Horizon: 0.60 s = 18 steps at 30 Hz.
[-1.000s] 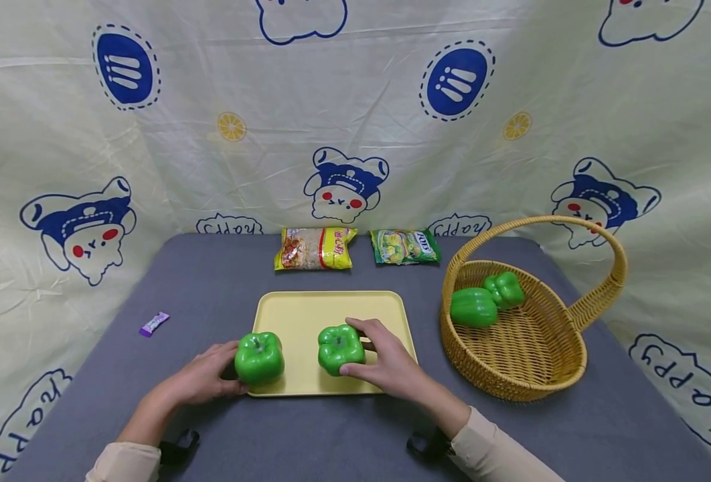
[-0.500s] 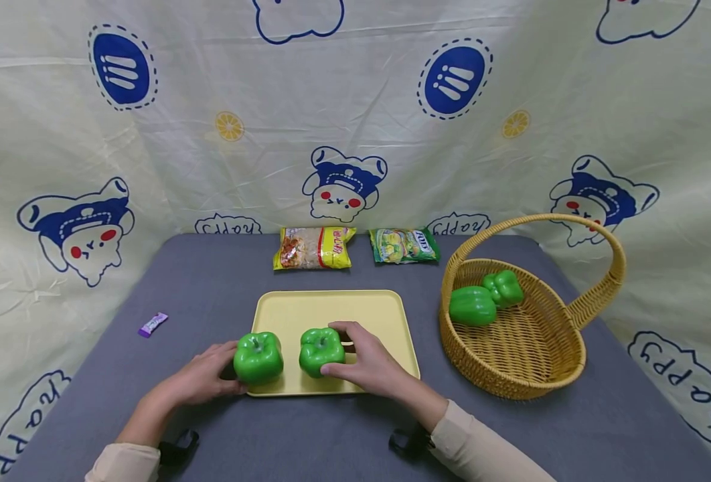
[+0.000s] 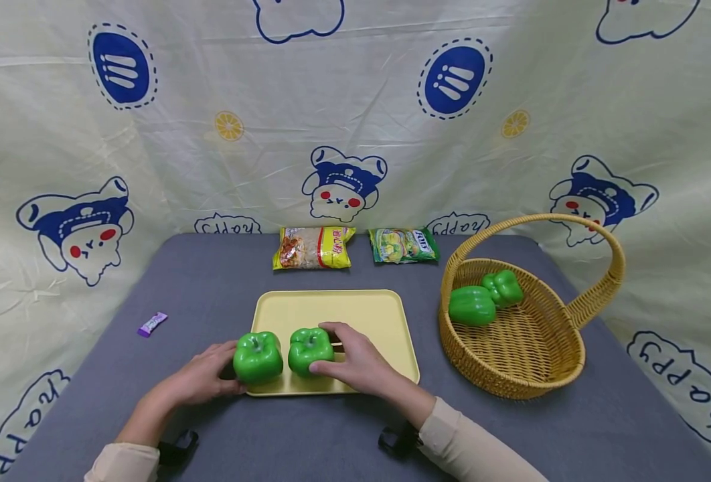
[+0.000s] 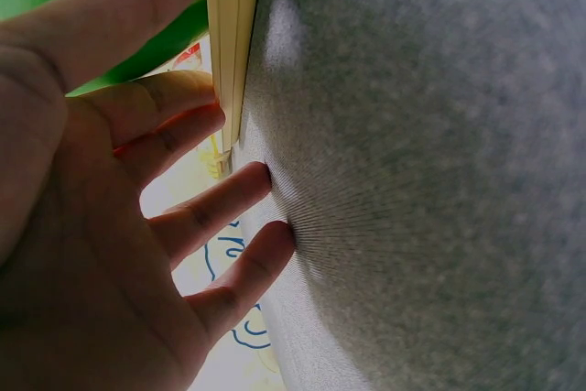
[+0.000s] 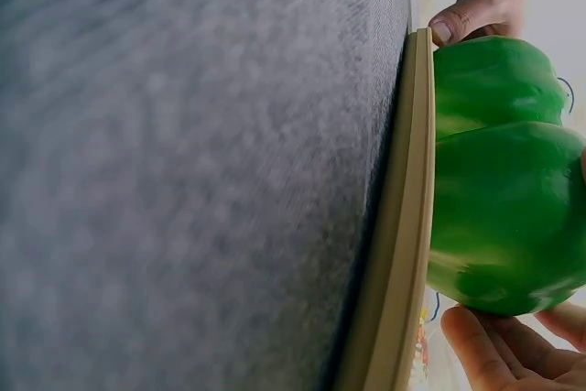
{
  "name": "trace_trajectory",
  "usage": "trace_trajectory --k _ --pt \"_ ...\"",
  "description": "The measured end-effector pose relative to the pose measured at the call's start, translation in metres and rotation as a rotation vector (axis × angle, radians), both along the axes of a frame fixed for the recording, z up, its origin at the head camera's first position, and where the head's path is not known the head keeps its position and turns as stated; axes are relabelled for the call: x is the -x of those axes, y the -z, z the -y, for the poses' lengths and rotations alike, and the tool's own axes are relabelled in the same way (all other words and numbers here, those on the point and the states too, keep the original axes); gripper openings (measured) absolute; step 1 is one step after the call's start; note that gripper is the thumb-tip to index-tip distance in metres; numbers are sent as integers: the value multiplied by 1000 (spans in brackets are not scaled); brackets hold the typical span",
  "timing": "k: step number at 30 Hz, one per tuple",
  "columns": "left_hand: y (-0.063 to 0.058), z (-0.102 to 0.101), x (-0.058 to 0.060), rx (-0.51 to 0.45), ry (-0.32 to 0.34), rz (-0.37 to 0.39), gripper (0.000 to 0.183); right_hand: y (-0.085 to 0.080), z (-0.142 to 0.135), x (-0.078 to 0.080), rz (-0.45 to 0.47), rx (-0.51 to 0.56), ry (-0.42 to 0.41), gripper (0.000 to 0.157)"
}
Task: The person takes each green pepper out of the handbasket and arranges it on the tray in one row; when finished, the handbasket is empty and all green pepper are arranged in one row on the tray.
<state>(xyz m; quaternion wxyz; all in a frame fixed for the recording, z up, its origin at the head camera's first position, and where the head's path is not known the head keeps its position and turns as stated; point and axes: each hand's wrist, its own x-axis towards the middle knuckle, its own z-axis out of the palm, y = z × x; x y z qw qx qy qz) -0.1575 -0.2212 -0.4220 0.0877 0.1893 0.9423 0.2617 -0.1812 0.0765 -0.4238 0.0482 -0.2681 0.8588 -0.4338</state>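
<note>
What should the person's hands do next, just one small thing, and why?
Probably the right hand should gently let go of the right pepper: it appears to stand upright on the yellow tray, close beside the left pepper, so it likely needs no more support.

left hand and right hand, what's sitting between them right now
Two green peppers: the left pepper and the right pepper, side by side on the yellow tray. The head view shows both between the left hand and right hand.

Peppers look glossy, tray smooth, basket rough wicker, tablecloth matt.
</note>
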Motion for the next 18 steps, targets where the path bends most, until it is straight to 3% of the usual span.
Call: trace_trajectory --k 7,18 --pt "0 0 0 3 14 -35 72 -1 5 -1 1 -3 -24 70" --pt "0 1 0 4 15 -27 73 -2 5 -1 -6 -17 -49 75"
